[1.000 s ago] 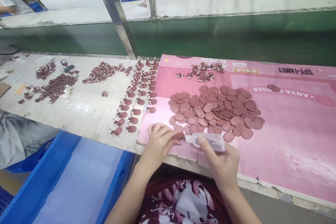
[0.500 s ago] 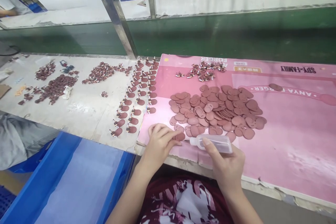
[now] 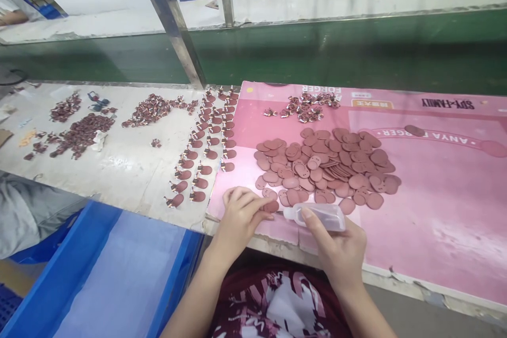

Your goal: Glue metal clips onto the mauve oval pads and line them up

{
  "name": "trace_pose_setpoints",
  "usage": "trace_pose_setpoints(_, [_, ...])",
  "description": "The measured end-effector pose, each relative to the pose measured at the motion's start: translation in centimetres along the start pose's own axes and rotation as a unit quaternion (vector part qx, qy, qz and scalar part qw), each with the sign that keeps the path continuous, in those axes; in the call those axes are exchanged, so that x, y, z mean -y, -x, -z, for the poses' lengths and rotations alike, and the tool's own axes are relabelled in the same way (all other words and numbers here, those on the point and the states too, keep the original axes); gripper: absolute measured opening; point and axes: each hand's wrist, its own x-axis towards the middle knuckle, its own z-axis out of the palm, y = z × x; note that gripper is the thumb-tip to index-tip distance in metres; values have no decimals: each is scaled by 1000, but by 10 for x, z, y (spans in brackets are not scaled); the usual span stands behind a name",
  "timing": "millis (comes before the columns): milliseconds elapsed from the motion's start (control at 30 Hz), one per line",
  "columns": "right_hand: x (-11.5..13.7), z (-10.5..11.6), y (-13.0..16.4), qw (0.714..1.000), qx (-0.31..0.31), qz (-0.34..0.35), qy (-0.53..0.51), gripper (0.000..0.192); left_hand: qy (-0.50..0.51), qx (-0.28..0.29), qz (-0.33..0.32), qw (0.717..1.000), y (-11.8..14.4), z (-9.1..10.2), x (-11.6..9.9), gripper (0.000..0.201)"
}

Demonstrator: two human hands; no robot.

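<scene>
Between thumb and fingers, my left hand [image 3: 241,214] pinches a reddish-brown oval disc [image 3: 271,206] over the front edge of the pink sheet. My right hand [image 3: 343,251] is wrapped round a clear squeeze bottle [image 3: 320,216], which lies sideways with its narrow nozzle pointing left at the disc. Whether the tip touches the disc, I cannot tell. Just behind both hands spreads a heap of similar brown oval discs [image 3: 340,163], some with small holes. To the left stand rows of ovals with small figures attached [image 3: 198,182].
Small figure parts [image 3: 311,105] lie at the back of the pink sheet [image 3: 431,211]. More piles of small brown parts [image 3: 83,132] cover the left table. A blue bin [image 3: 99,274] sits below the edge at left. A metal post [image 3: 174,26] rises behind, before a green strip [image 3: 317,53].
My right hand and the bottle have shifted slightly left, bringing the nozzle closer to the disc. The left hand keeps its pinch in nearly the same spot.
</scene>
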Motion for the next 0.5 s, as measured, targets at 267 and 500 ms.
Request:
trace_pose_setpoints(267, [-12,4,2,995,-52,-47,-75,27,2,-10,-8,1000,0,0,0,19])
trace_pose_setpoints(500, [-26,65,-31,955,-243,-67,-157,35,-12,14,-21,1000,0,2,1,21])
